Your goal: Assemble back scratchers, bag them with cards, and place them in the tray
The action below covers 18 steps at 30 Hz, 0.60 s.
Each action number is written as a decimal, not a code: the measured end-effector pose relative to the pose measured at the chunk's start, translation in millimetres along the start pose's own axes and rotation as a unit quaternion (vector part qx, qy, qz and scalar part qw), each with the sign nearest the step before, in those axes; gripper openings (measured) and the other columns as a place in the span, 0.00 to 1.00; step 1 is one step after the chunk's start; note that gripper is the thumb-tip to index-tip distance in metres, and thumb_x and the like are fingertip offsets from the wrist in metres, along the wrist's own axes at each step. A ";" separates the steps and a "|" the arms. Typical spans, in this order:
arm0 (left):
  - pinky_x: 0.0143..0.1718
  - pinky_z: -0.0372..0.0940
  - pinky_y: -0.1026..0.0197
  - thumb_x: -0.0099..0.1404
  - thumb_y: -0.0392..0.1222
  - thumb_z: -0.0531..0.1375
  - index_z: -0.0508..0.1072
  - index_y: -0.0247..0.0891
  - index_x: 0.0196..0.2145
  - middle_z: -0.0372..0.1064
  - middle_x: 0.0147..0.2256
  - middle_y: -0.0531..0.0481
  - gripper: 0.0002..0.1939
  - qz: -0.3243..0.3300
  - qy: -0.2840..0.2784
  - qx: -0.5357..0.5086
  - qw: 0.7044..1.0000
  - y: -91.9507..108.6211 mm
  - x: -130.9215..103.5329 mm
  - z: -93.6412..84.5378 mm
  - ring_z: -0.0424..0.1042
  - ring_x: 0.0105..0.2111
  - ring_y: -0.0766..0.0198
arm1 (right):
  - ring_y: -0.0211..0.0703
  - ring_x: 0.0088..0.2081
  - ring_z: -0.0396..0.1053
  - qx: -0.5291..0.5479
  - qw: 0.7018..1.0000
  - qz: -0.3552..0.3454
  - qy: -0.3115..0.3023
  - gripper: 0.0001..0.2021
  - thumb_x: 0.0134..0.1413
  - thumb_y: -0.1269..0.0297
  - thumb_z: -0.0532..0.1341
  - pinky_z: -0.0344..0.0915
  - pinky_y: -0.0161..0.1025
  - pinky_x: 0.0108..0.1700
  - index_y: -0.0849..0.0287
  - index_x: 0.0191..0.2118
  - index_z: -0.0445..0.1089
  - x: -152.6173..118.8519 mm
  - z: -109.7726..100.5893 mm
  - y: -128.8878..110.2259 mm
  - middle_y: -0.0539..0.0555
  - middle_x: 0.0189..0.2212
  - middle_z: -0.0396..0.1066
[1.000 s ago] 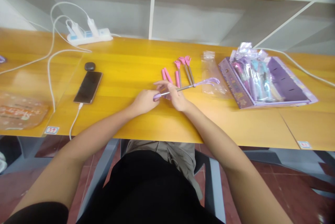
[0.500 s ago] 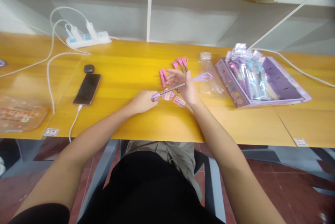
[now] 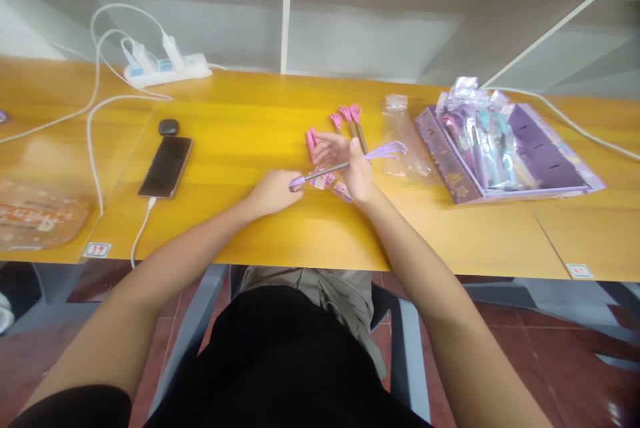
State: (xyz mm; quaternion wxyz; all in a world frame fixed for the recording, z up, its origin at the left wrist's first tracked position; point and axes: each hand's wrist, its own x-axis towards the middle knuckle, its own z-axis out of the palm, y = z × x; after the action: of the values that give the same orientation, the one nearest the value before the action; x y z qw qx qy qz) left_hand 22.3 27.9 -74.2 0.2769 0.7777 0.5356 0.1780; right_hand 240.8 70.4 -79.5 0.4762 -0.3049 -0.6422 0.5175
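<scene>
A purple back scratcher (image 3: 327, 171) with a metal rod slants between my hands. Its handle end is wrapped in my closed left hand (image 3: 277, 191). My right hand (image 3: 356, 165) grips the rod near the purple claw-shaped head (image 3: 387, 150), thumb over it, other fingers loosely extended to the left. Just beyond that hand lie several pink hand-shaped scratcher heads (image 3: 346, 115) on metal rods. Pink handles (image 3: 311, 145) rest to their left, partly hidden by my fingers. Small pink printed cards (image 3: 321, 179) lie under the rod.
Clear plastic bags (image 3: 403, 138) lie right of my hands, beside a purple display box (image 3: 555, 155) holding bagged scratchers. At left are a charging phone (image 3: 167, 167), a black earphone case (image 3: 169, 127), a white power strip (image 3: 170, 69) with cables, and an orange-printed pouch (image 3: 43, 215).
Both hands keep their hold on the purple back scratcher, almost unmoved. The camera view has shifted slightly.
</scene>
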 end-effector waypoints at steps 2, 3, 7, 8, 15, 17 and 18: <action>0.33 0.54 0.57 0.63 0.36 0.63 0.65 0.43 0.24 0.68 0.24 0.54 0.12 -0.002 0.001 -0.002 1.000 -1.1 0.3 0.7 0.64 0.27 0.61 | 0.51 0.45 0.76 0.004 1.000 0.003 -0.006 0.44 0.67 0.17 0.43 0.77 0.48 0.43 0.46 0.62 0.76 -0.5 0.3 2.1 0.57 0.46 0.76; 0.33 0.54 0.56 0.62 0.37 0.63 0.64 0.43 0.24 0.68 0.24 0.54 0.12 -0.002 0.002 -0.002 1.000 -1.7 0.5 1.0 0.64 0.27 0.61 | 0.51 0.44 0.76 0.007 1.000 0.004 -0.010 0.44 0.67 0.17 0.43 0.77 0.48 0.42 0.46 0.62 0.76 -0.8 0.6 3.1 0.57 0.47 0.76; 0.33 0.53 0.56 0.62 0.37 0.63 0.62 0.43 0.24 0.66 0.23 0.54 0.13 0.008 0.002 -0.005 1.000 -4.5 0.8 1.8 0.63 0.26 0.62 | 0.49 0.42 0.77 0.020 1.000 0.008 -0.021 0.43 0.68 0.18 0.45 0.77 0.47 0.42 0.48 0.61 0.76 -1.7 3.0 6.1 0.57 0.46 0.75; 0.33 0.53 0.56 0.62 0.38 0.63 0.62 0.43 0.24 0.66 0.23 0.55 0.13 0.011 0.002 -0.008 1.000 -5.2 0.8 2.1 0.62 0.25 0.62 | 0.49 0.42 0.77 0.020 1.000 0.011 -0.020 0.43 0.68 0.19 0.45 0.78 0.47 0.42 0.49 0.61 0.76 -2.1 3.9 6.6 0.57 0.46 0.75; 0.32 0.52 0.55 0.61 0.37 0.62 0.61 0.43 0.24 0.65 0.23 0.54 0.13 0.018 0.010 -0.013 1.000 -6.0 1.1 3.7 0.62 0.25 0.62 | 0.49 0.44 0.78 0.008 0.999 0.019 -0.031 0.44 0.69 0.19 0.43 0.79 0.46 0.44 0.49 0.63 0.75 -3.7 6.5 13.1 0.57 0.46 0.75; 0.32 0.52 0.56 0.61 0.37 0.62 0.61 0.43 0.24 0.66 0.23 0.54 0.13 0.017 0.011 -0.009 1.000 -5.5 1.0 3.6 0.62 0.25 0.62 | 0.49 0.45 0.79 0.001 0.999 0.013 -0.044 0.45 0.69 0.19 0.42 0.78 0.46 0.45 0.49 0.64 0.75 -3.6 6.0 16.7 0.58 0.47 0.76; 0.33 0.52 0.56 0.62 0.37 0.62 0.61 0.43 0.24 0.66 0.23 0.54 0.13 0.016 0.010 -0.006 1.000 -5.3 0.9 3.5 0.63 0.25 0.62 | 0.50 0.46 0.79 0.000 0.999 0.007 -0.053 0.46 0.69 0.19 0.40 0.78 0.46 0.45 0.49 0.65 0.74 -3.6 5.8 18.8 0.58 0.48 0.75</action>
State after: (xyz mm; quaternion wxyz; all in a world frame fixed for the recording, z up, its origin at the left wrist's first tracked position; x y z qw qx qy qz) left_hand 20.7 29.4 -80.3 0.2736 0.7824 0.5250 0.1935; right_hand 234.8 70.3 -98.5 0.4379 -0.2815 -0.6643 0.5364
